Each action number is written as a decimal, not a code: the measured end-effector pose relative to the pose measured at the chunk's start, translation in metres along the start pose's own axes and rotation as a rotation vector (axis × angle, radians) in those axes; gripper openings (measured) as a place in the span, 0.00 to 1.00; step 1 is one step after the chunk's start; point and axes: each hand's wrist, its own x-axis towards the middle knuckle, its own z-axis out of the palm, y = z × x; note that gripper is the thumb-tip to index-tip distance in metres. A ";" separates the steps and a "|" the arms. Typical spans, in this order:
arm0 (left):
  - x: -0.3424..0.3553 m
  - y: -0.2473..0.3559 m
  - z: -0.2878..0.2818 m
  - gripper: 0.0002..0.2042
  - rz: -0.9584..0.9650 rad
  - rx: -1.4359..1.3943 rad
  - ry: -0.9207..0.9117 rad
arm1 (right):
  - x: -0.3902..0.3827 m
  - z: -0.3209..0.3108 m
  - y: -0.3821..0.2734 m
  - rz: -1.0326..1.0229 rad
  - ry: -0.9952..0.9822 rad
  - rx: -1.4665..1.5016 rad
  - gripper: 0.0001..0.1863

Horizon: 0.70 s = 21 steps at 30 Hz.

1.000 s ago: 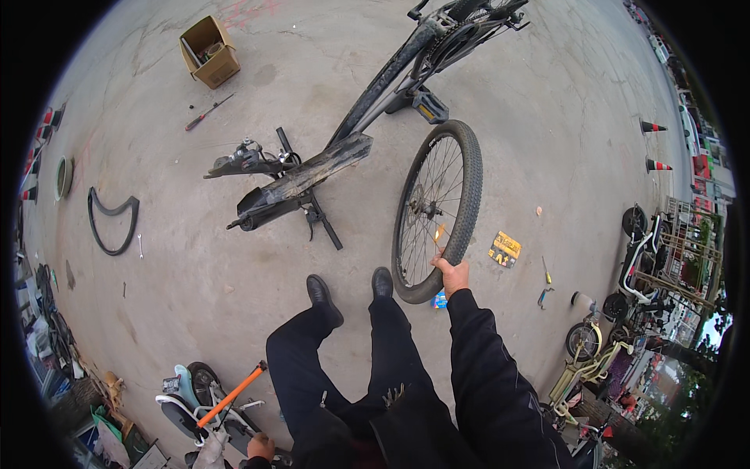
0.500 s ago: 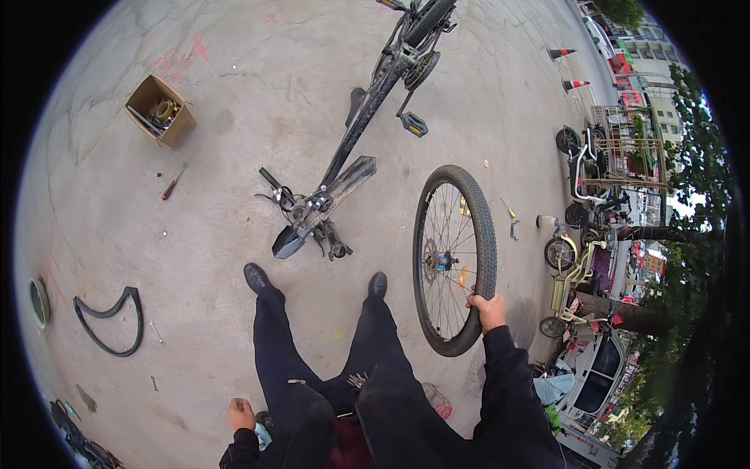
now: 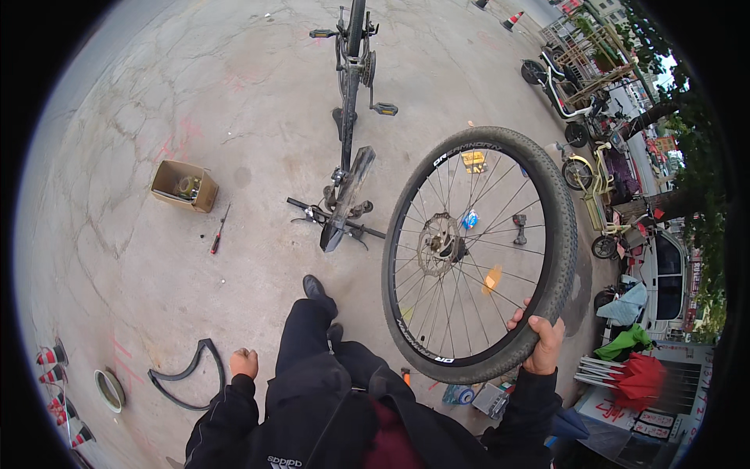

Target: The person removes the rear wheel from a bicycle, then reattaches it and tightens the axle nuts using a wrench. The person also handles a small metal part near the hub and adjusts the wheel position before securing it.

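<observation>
My right hand (image 3: pixel 544 344) grips a bicycle wheel (image 3: pixel 564 211) by its knobbly black tyre at the lower right. The wheel is held up off the ground and tilted, with its disc rotor (image 3: pixel 440 244) facing up and left and an orange reflector (image 3: pixel 491 279) among the spokes. My left hand (image 3: pixel 244 364) hangs in a loose fist, with nothing seen in it, near a limp black rubber loop (image 3: pixel 176 402) on the ground. Ahead lies the bicycle frame (image 3: pixel 350 109), its handlebar (image 3: pixel 312 211) and dark mudguard (image 3: pixel 349 199) towards me, with no front wheel fitted.
Left of the bicycle are an open cardboard box (image 3: pixel 209 191) of parts and a screwdriver (image 3: pixel 216 244). A basin (image 3: pixel 117 395) and traffic cones (image 3: pixel 53 356) stand farther left. Through the spokes shows a dark drill-like tool (image 3: pixel 519 229). Parked scooters (image 3: pixel 598 195) and a folded red umbrella (image 3: pixel 641 379) line the right.
The wheel has come up closer to me, now tilted with its face turned more towards me. My left hand has moved forward. My view and feet have shifted, and the bicycle appears farther off.
</observation>
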 end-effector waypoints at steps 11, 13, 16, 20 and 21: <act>0.073 0.013 -0.051 0.16 0.250 -0.069 0.040 | -0.142 0.075 -0.038 -0.160 0.035 0.069 0.29; 0.074 0.006 -0.054 0.15 0.203 -0.079 -0.031 | -0.155 0.092 -0.044 -0.181 0.044 0.060 0.30; 0.090 -0.018 -0.056 0.15 0.204 -0.090 -0.102 | -0.162 0.125 -0.052 -0.172 0.104 0.019 0.30; 0.145 -0.067 -0.071 0.16 0.129 -0.142 -0.152 | -0.166 0.171 -0.069 -0.187 0.160 -0.033 0.30; 0.162 -0.077 -0.077 0.16 0.098 -0.100 -0.194 | -0.165 0.179 -0.073 -0.181 0.176 -0.045 0.30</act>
